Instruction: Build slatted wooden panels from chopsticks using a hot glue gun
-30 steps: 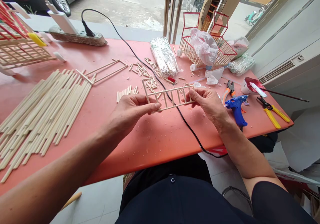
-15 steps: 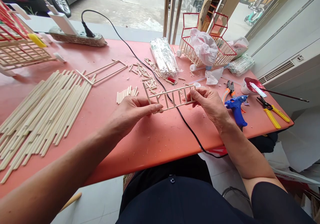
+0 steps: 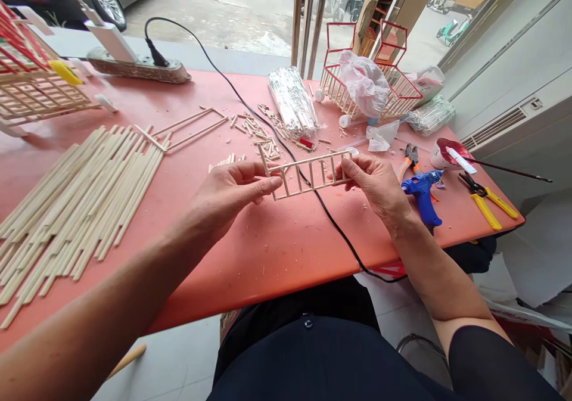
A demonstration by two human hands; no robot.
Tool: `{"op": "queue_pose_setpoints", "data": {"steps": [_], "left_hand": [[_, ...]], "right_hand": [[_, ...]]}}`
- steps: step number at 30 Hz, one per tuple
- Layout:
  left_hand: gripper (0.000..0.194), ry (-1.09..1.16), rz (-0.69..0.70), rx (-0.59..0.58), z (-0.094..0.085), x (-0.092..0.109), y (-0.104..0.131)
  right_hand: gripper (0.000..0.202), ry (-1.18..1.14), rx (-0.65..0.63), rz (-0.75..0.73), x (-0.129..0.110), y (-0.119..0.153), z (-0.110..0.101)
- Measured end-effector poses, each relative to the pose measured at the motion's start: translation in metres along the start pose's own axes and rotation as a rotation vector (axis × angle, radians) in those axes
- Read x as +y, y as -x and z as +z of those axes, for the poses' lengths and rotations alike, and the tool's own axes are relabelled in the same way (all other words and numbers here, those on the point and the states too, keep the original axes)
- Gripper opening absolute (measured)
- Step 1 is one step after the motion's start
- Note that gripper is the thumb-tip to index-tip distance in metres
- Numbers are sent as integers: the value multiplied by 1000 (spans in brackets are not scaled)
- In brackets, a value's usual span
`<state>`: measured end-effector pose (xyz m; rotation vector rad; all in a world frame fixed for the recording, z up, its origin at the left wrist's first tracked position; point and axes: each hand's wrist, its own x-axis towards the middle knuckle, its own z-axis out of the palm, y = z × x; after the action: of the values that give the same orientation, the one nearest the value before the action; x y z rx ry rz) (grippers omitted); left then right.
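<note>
A small ladder-like frame of thin wooden sticks [image 3: 306, 177] is held up over the table between both hands. My left hand [image 3: 239, 189] pinches its left end, where one stick juts upward past the rail. At the other end, my right hand [image 3: 373, 183] grips the frame between thumb and fingers; the fingertips behind it are partly hidden. Short cut sticks [image 3: 226, 161] lie just beyond my left hand, partly covered by it. A blue glue gun [image 3: 423, 198] rests to the right of my right hand.
Long wooden sticks [image 3: 84, 204] cover the table's left side, with a rectangular stick frame [image 3: 192, 128] behind. A black cable [image 3: 330, 219] crosses the table [image 3: 268, 258]. Orange-handled pliers [image 3: 410, 159], yellow-handled pliers [image 3: 487, 201], a cup [image 3: 444, 154] and a stick-built cart [image 3: 333, 82] stand right.
My left hand has shifted slightly left and up along the frame's left end, uncovering its lower corner. The right hand stays nearly in place, still gripping.
</note>
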<state>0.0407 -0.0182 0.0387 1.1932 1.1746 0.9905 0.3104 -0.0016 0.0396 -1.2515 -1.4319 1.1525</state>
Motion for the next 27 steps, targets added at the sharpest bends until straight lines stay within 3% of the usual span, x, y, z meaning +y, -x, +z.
{"op": "queue_pose_setpoints", "data": {"steps": [11, 27], "left_hand": [[24, -62, 7, 144, 9, 10, 11], [17, -32, -12, 118, 8, 7, 8]], "right_hand": [[66, 47, 2, 0, -1, 2, 6], [65, 73, -2, -26, -2, 3, 7]]}}
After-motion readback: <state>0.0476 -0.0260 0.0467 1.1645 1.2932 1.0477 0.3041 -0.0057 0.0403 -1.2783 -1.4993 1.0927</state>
